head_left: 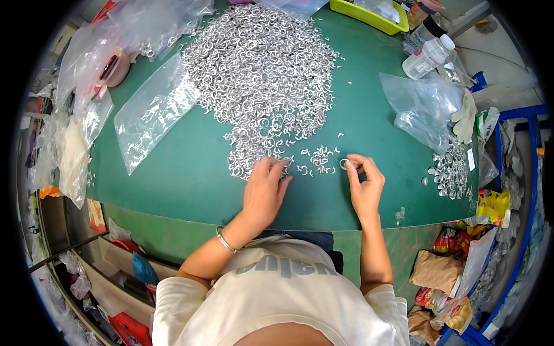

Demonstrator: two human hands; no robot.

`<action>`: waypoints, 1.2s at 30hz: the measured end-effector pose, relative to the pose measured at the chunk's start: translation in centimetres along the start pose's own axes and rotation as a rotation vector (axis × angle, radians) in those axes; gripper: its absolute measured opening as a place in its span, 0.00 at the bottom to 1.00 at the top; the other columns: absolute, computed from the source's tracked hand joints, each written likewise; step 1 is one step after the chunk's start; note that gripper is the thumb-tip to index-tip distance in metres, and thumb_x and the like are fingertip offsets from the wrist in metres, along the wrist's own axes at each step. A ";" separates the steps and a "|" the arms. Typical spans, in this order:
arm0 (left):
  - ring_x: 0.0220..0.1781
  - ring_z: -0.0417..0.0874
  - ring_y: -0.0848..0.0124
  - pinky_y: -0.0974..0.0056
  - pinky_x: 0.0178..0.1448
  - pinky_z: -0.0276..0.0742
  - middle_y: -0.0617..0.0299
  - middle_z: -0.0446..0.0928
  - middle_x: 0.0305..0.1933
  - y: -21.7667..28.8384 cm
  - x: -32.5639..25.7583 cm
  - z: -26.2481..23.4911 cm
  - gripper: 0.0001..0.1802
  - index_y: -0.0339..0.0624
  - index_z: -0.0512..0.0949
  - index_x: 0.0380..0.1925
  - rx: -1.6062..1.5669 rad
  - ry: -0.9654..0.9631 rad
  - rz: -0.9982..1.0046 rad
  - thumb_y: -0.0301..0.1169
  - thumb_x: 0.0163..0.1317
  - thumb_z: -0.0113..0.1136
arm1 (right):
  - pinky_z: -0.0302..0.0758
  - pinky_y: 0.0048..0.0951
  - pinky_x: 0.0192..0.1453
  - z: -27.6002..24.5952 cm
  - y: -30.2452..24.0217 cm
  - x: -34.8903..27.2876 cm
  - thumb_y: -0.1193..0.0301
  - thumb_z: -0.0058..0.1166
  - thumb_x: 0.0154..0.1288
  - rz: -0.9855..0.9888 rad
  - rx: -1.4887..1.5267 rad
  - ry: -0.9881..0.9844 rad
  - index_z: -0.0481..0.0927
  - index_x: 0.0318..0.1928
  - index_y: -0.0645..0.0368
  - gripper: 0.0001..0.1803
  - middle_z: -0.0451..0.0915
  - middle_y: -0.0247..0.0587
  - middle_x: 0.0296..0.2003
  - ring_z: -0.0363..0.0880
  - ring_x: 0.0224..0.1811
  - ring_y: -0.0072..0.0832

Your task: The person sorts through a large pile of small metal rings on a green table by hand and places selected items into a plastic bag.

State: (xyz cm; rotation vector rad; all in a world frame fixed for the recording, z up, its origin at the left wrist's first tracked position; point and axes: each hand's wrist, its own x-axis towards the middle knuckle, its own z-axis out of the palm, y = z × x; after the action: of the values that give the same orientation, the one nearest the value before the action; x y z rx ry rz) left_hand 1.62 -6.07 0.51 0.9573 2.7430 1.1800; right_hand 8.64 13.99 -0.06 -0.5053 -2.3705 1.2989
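Note:
A large heap of small silvery metal rings and curved pieces [262,69] covers the middle of the green table [213,199]. At its near edge is my left hand [264,193], its fingers bent down among the pieces. What those fingertips hold, if anything, is hidden. My right hand [366,187] pinches a silvery ring [344,164] between thumb and fingertips, just above the table. Between my hands lies a small loose group of curved metal pieces [320,160], apart from the heap.
A second cluster of silvery pieces [453,173] lies at the right edge, below a clear plastic bag [418,109] and a glove [463,118]. White bottle [428,56] and yellow-green tray [369,16] stand far right. Another clear bag [153,115] lies left of the heap.

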 end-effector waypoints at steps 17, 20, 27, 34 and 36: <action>0.27 0.74 0.74 0.71 0.33 0.72 0.59 0.76 0.30 -1.6 0.9 -0.4 0.15 0.37 0.72 0.46 -0.412 0.165 -0.291 0.16 0.58 0.51 | 0.71 0.18 0.42 2.5 -1.1 -1.7 0.83 0.48 0.63 0.220 0.463 -0.080 0.74 0.44 0.66 0.09 0.78 0.36 0.33 0.76 0.35 0.17; 0.27 0.72 0.77 0.73 0.32 0.70 0.62 0.76 0.30 -0.9 0.3 -0.9 0.19 0.38 0.69 0.51 -0.515 0.051 -0.329 0.16 0.59 0.49 | 0.66 0.16 0.35 2.7 -1.3 -2.0 0.81 0.48 0.64 0.198 0.478 -0.104 0.74 0.45 0.65 0.09 0.78 0.34 0.32 0.74 0.35 0.16; 0.30 0.72 0.77 0.74 0.32 0.69 0.58 0.77 0.37 -2.8 -0.5 -1.0 0.12 0.33 0.72 0.46 -1.126 -0.360 -0.734 0.25 0.65 0.46 | 0.72 0.18 0.43 3.0 -2.0 -2.0 0.83 0.48 0.63 0.263 0.611 -0.185 0.73 0.46 0.67 0.11 0.78 0.37 0.35 0.76 0.38 0.18; 0.45 0.79 0.65 0.63 0.48 0.78 0.52 0.77 0.43 -1.7 -2.5 -0.4 0.15 0.31 0.72 0.48 -1.833 -0.369 -0.997 0.28 0.65 0.46 | 0.71 0.21 0.41 3.8 -4.4 -3.1 0.83 0.53 0.58 0.058 0.376 -0.348 0.75 0.44 0.63 0.12 0.79 0.38 0.36 0.77 0.34 0.22; 0.40 0.77 0.67 0.65 0.43 0.75 0.55 0.75 0.38 -1.7 -3.2 -0.4 0.14 0.32 0.72 0.45 -1.908 -0.375 -1.020 0.29 0.66 0.45 | 0.71 0.25 0.40 3.9 -4.0 -2.4 0.82 0.56 0.53 0.056 0.243 -0.291 0.77 0.42 0.61 0.14 0.79 0.40 0.37 0.77 0.35 0.29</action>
State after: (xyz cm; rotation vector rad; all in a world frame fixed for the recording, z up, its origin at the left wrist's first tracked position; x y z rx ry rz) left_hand 3.21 -8.95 -1.03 -0.4014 0.5569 1.9136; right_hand 8.30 8.04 1.03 -0.3298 -2.3882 1.7623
